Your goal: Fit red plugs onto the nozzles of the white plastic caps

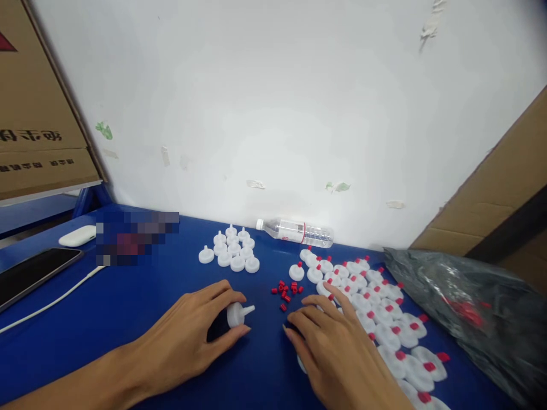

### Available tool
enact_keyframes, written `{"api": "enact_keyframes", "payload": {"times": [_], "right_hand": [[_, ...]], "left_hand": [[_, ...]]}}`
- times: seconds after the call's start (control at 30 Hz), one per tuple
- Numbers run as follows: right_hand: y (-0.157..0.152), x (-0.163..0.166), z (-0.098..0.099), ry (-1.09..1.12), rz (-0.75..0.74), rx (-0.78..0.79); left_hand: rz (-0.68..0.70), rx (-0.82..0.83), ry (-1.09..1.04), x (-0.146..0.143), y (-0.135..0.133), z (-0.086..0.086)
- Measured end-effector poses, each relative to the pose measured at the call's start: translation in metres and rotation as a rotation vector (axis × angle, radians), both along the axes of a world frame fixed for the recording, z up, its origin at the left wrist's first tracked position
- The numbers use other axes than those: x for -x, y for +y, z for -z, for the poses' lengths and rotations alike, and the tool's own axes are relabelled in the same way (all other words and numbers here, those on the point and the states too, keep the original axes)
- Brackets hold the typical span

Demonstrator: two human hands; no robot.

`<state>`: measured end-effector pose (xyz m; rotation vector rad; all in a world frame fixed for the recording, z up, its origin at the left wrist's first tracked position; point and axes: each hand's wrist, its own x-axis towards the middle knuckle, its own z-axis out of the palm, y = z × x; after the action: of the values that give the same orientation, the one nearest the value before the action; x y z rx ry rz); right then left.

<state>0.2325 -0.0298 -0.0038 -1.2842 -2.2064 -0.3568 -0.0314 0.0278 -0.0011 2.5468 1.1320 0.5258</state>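
My left hand holds a white plastic nozzle cap between thumb and fingers, its thin spout pointing right. My right hand hovers low over the table, thumb and index fingertips close together. Whether anything is pinched there is hidden. Just beyond those fingertips lies a loose cluster of small red tips. Under and beside the right hand spread many white nozzle caps with red tips fitted. Farther back on the left stands a group of white nozzle caps with bare spouts.
A clear plastic bottle lies along the wall. At right, a dark plastic bag shows red pieces inside. A phone, a white cable and a white case lie left. Cardboard stands at the left.
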Motion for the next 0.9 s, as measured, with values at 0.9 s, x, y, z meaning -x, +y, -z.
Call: {"api": "enact_keyframes", "payload": {"times": [0.9], "right_hand": [[0.0, -0.005, -0.01, -0.063, -0.077, -0.015]], "left_hand": [[0.05, -0.008, -0.009, -0.002, -0.003, -0.004]]}}
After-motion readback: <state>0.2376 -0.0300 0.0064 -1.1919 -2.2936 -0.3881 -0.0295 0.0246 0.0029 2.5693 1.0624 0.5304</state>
